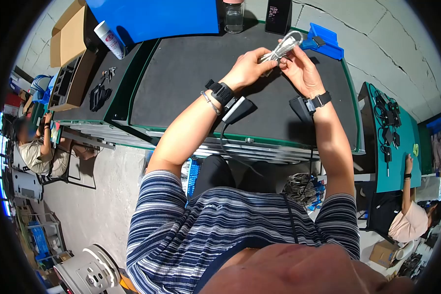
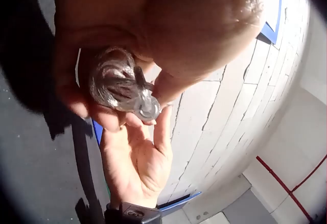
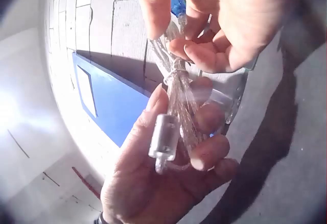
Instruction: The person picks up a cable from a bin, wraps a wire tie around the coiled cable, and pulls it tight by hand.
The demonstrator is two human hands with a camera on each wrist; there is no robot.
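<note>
A clear-jacketed, silvery cable [image 1: 285, 45] is gathered into a bundle and tied round its middle. My left hand [image 1: 250, 68] holds it over the table's far side, with thumb and fingers curled round the strands. A metal plug [image 3: 164, 137] sticks out along that thumb in the right wrist view. Facing it, my right hand [image 1: 301, 73] pinches the bundle's other end, its fingertips [image 3: 196, 55] close to the tie. A small blue piece [image 3: 178, 4] shows between the right fingers. In the left wrist view the left hand partly hides the looped strands [image 2: 115, 83].
A blue tray [image 1: 326, 41] lies just beyond my right hand. A black display [image 1: 278, 17], a glass jar [image 1: 233, 19] and a blue panel [image 1: 157, 17] line the back edge. To the left are a spray can [image 1: 109, 39] and an open carton [image 1: 66, 34]. Other people sit at both sides.
</note>
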